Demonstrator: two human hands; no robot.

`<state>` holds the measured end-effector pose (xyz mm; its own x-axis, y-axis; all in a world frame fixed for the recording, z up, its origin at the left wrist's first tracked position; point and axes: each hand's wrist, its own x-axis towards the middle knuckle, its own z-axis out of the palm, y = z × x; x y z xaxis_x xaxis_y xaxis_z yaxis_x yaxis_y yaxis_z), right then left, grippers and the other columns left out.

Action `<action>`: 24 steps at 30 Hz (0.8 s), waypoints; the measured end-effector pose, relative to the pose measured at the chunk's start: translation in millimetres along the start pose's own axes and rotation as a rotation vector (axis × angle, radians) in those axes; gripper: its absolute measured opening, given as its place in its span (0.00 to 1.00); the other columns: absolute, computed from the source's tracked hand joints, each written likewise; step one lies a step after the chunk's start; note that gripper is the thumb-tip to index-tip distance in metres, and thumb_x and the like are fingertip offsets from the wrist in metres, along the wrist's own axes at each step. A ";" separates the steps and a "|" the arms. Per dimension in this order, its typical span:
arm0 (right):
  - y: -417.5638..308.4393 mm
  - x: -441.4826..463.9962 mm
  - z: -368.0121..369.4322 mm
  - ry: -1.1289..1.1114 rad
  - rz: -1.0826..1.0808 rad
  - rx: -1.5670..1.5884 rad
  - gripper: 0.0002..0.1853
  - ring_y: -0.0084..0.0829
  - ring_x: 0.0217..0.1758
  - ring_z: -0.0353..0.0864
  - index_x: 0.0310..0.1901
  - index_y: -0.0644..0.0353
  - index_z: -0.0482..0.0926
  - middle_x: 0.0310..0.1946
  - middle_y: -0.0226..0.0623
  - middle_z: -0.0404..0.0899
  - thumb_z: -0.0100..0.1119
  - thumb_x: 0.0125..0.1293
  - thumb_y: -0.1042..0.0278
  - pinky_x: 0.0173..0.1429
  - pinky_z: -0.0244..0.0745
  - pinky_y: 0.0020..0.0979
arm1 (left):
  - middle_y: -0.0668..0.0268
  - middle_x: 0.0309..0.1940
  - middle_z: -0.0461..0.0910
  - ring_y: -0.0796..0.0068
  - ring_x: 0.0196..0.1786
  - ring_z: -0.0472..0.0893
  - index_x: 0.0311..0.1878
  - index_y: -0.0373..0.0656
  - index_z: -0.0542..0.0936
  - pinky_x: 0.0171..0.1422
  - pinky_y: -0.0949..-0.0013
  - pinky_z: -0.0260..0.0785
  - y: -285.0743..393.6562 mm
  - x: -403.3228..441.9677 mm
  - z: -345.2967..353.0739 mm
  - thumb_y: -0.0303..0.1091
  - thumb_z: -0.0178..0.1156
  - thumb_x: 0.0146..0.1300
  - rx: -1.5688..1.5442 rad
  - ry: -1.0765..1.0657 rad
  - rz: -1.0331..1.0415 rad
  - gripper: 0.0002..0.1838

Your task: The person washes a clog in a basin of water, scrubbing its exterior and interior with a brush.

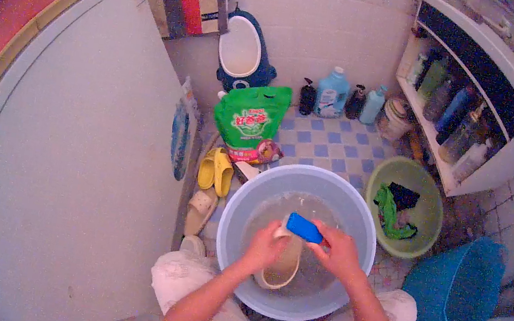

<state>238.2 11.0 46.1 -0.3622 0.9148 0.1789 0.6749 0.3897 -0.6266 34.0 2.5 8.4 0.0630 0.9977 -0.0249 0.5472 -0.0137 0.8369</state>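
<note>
A large pale blue basin [237, 204] with cloudy water stands between my knees. My left hand [266, 248] is closed on the upper end of a beige shoe [282, 267], which hangs tilted over the water inside the basin. In my right hand [336, 251] is a blue brush [304, 228], held by its right end. The brush's left end is at the top of the shoe, close to my left fingers. Its underside is hidden.
Right of the basin are a green basin [431, 220] with clothes and a blue tub [470, 292]. Yellow slippers [215, 171] and a green detergent bag [253, 120] lie left and behind. Bottles [332, 95] line the wall; a white door [78, 154] is at left.
</note>
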 end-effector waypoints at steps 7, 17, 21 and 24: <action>13.8 -18.1 6.6 -0.040 0.145 0.141 0.29 0.38 0.33 0.80 0.58 0.52 0.73 0.37 0.43 0.80 0.67 0.53 0.59 0.40 0.75 0.36 | 0.55 0.38 0.81 0.56 0.41 0.81 0.46 0.41 0.78 0.46 0.61 0.72 -1.2 2.2 -8.1 0.34 0.65 0.53 -0.072 0.086 0.075 0.17; 34.3 -14.7 -8.0 -0.119 0.125 0.165 0.28 0.41 0.38 0.80 0.58 0.49 0.73 0.39 0.43 0.81 0.64 0.55 0.56 0.44 0.74 0.39 | 0.57 0.38 0.82 0.62 0.40 0.82 0.46 0.41 0.80 0.46 0.64 0.73 -5.5 4.5 -10.3 0.34 0.66 0.51 -0.149 0.024 0.010 0.18; 30.6 -18.1 -13.7 -0.113 0.113 0.095 0.28 0.41 0.40 0.79 0.59 0.47 0.72 0.42 0.41 0.80 0.63 0.56 0.53 0.50 0.71 0.42 | 0.57 0.37 0.83 0.62 0.40 0.83 0.46 0.42 0.80 0.45 0.64 0.73 22.1 -3.6 -8.9 0.34 0.66 0.51 -0.114 -0.021 0.090 0.17; 7.6 -5.0 -19.6 -0.002 -0.063 -0.108 0.30 0.33 0.37 0.80 0.60 0.48 0.71 0.41 0.37 0.80 0.66 0.54 0.57 0.55 0.65 0.39 | 0.56 0.37 0.83 0.63 0.41 0.83 0.45 0.42 0.81 0.47 0.65 0.73 34.0 -2.1 -2.5 0.34 0.67 0.51 0.028 -0.157 -0.025 0.17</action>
<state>257.7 11.5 55.4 -0.4077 0.8878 0.2136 0.7161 0.4560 -0.5284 50.4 0.1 38.2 0.1774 0.9752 -0.1323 0.5735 0.0068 0.8192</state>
